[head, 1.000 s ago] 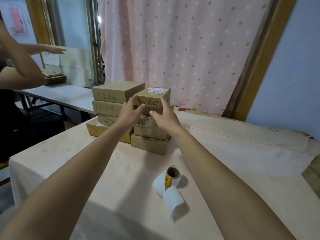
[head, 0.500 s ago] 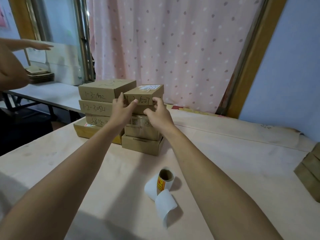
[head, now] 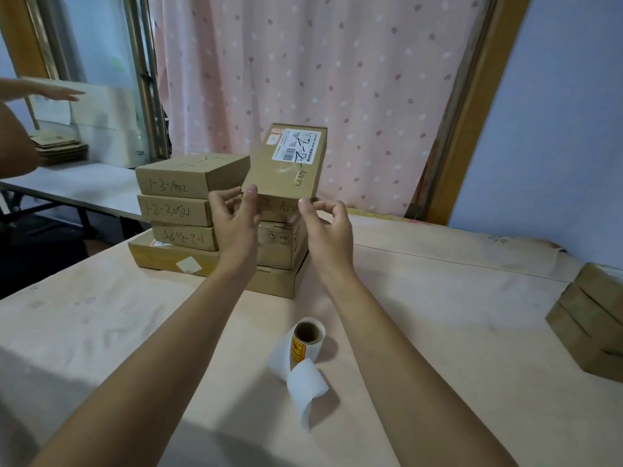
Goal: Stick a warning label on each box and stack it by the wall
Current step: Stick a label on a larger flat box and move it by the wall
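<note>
Head view: a person's two bare arms are reaching forward over a bench (head: 438, 332) covered in pale pinkish paper. A label roll (head: 305, 342) is standing on end near the middle of the bench, with a red and yellow sticker showing on its side. A loose strip of backing paper (head: 306, 382) is curling from it toward the camera.

Beyond the label roll, both hands are holding up a flat cardboard box (head: 286, 170). It is tilting steeply, so its broad face is turning toward the camera. The left hand (head: 236, 224) is pinching the box's lower left corner between thumb and fingers, its grip closing on the cardboard. The right hand (head: 328, 230) is gripping the lower right corner the same way. A white shipping label (head: 296, 146) with a barcode and handwritten numbers is showing on the upper part of that face.

Directly under the held box, beyond the label roll, a short pile of boxes (head: 283, 247) is sitting on the bench; whether the held box is touching it cannot be told. Beyond and left of the label roll, a second pile (head: 182, 210) is standing, its front faces bearing handwritten codes. Far right of the label roll, at the frame's edge, more brown boxes (head: 593, 321) are lying on the bench.

Well beyond the label roll, a pink dotted curtain (head: 320, 79) is hanging beside a blue wall (head: 556, 129). Far left of the label roll, another person's hand (head: 57, 94) is stretching out flat above a separate grey table (head: 84, 187)
</note>
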A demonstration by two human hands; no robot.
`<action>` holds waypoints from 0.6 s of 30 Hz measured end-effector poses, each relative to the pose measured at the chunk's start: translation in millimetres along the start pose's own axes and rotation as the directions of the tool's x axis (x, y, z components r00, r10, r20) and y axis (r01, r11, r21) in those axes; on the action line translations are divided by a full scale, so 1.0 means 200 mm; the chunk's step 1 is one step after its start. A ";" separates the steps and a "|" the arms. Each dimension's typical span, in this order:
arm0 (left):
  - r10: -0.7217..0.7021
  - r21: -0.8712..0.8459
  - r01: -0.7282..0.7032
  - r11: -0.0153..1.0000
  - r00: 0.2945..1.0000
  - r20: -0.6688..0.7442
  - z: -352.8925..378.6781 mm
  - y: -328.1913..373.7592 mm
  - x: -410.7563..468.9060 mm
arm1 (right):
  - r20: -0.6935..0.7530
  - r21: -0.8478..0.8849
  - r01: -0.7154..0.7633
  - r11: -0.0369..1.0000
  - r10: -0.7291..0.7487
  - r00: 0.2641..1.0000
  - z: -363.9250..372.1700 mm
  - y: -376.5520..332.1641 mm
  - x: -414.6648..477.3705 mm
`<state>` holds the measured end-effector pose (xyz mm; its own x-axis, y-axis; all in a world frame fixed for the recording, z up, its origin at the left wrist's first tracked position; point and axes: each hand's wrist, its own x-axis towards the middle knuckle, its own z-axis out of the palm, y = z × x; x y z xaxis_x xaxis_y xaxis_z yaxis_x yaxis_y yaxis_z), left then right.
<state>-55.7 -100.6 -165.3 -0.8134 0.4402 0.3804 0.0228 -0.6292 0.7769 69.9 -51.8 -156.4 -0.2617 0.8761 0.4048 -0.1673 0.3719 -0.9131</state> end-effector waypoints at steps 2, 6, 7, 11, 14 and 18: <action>-0.054 -0.037 0.052 0.998 0.998 -0.038 0.05 0.00 -0.09 | -0.085 0.071 -0.021 0.997 0.027 0.996 -0.06 0.01 -0.02; -0.147 -0.019 0.147 0.989 0.989 -0.027 0.15 0.00 -0.30 | -0.184 0.160 -0.067 0.985 0.097 0.978 -0.25 0.00 -0.08; -0.178 -0.010 0.178 0.984 0.984 -0.012 0.16 -0.01 -0.35 | -0.194 0.194 -0.083 0.977 0.121 0.974 -0.32 0.00 -0.10; -0.266 0.056 0.261 0.964 0.954 0.136 0.22 -0.04 -0.60 | -0.244 0.279 -0.075 0.957 0.147 0.959 -0.66 0.00 -0.21; -0.253 0.056 0.246 0.968 0.949 0.186 0.22 -0.05 -0.72 | -0.290 0.252 -0.112 0.961 0.185 0.939 -0.93 0.02 -0.31; -0.243 0.020 0.243 0.970 0.955 0.169 0.18 -0.07 -0.79 | -0.329 0.217 -0.212 0.953 0.276 0.903 -1.29 0.04 -0.40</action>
<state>92.9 -137.4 -217.9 -0.6842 0.6817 0.2592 -0.1639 -0.4901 0.8561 334.1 -39.8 -209.2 0.0304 0.9948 0.0977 -0.3099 0.1023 -0.9453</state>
